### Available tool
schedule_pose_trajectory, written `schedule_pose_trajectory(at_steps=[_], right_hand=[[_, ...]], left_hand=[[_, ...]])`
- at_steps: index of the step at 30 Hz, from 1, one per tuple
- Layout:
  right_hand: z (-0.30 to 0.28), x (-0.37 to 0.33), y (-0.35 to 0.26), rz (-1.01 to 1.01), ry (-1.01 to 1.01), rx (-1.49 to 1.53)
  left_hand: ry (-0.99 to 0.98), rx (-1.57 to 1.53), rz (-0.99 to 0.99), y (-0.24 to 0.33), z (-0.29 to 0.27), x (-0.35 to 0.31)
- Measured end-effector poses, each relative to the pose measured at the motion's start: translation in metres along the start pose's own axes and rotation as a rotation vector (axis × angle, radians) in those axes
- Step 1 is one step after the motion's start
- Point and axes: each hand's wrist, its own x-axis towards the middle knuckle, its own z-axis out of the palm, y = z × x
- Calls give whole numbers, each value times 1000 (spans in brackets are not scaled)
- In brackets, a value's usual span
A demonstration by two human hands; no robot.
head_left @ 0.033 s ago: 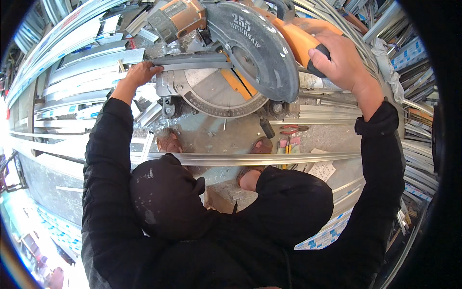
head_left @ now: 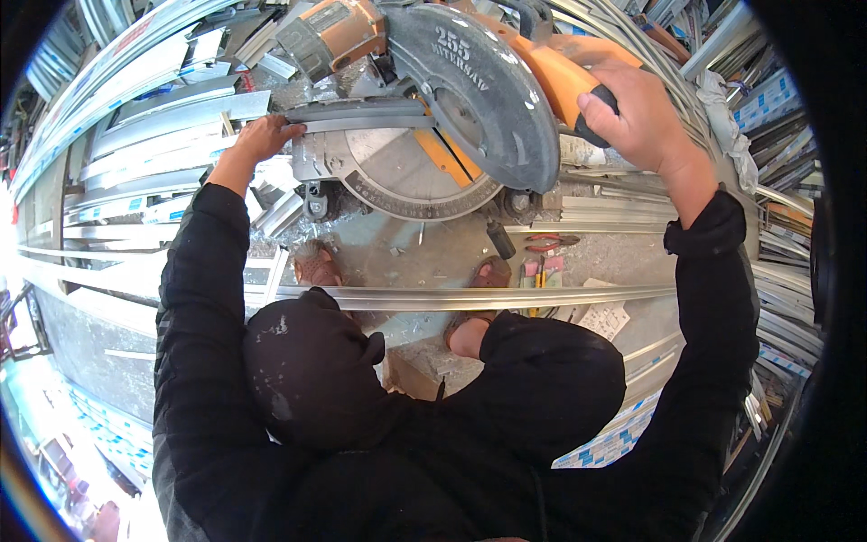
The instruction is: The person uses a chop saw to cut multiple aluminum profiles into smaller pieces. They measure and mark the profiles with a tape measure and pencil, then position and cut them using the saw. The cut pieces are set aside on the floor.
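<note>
Seen from above, a person in black sits before one mitre saw with an orange body and a round, dark grey blade guard (head_left: 488,99). Both bare hands are on the work.

The left hand (head_left: 264,140) is at the left end of one flat, light grey metal strip (head_left: 366,123), its grip closed over that end, thumb pointing along the strip; some fingertips are hidden. The strip lies across the back of the saw's one half-round, silver-grey base plate (head_left: 424,200), its right end reaching the guard. One orange insert with a dark slot (head_left: 444,158) crosses the plate.

The right hand (head_left: 641,117) is wrapped around the saw's one orange-and-black handle (head_left: 555,77), its grip closed, thumb on top.

Nearer the body, one long, shiny silver metal bar (head_left: 488,299) runs from side to side just in front of the two knees. Beyond it are two brown shoes, left (head_left: 318,268) and right (head_left: 490,273). To the right on the grey floor (head_left: 406,253) lie one pair of red-handled pliers (head_left: 553,242), one small black cylinder (head_left: 499,240) and one white sheet of paper (head_left: 603,318). Metal lengths, too many to count, are piled on both sides.
</note>
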Motion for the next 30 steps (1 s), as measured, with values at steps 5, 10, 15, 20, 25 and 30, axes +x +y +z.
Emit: schedule_pose_trajectory(at_steps=[5, 10, 15, 20, 25, 30], right_hand=[[5, -6, -2, -24, 20, -29], [9, -9, 0, -27, 22, -25], [22, -23, 1, -57, 58, 3], [39, -37, 2, -61, 81, 24], [49, -44, 4, -98, 152, 36], [54, -49, 4, -108, 137, 60]], left_hand=[[-19, -88, 16, -8, 0, -3], [-62, -139, -17, -6, -5, -2], [-90, -108, -12, -1, -12, -1], [-121, -136, -28, -3, -11, 2], [-115, -135, -19, -6, -7, 5], [-147, -163, -30, -5, -11, 5]])
